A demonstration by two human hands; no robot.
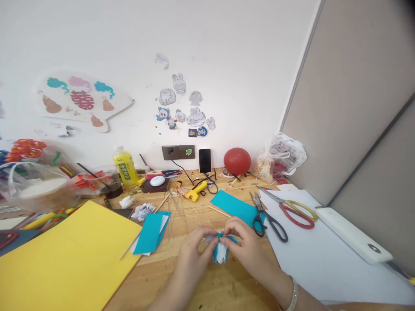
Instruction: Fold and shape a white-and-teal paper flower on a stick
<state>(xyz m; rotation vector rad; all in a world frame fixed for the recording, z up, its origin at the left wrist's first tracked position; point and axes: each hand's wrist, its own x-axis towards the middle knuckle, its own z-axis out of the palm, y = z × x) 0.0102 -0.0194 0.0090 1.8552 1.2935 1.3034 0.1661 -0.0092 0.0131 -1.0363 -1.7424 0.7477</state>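
Pinching: left hand [194, 250] and right hand [243, 244] both held a small blue-and-white paper piece [221, 253], thumbs and fingertips closed narrowly on its upper part.
Paper piece position: between the hands, above the near part of the wooden table [227, 289]; whether it touched the wood, I could not tell.
Blue and white sheets [147, 235]: lay overlapping, left of the hands.
Black-handled scissors [260, 210]: lay partly over a blue strip [231, 203], beyond the right hand.
Yellow glue gun [197, 191]: rested farther back.
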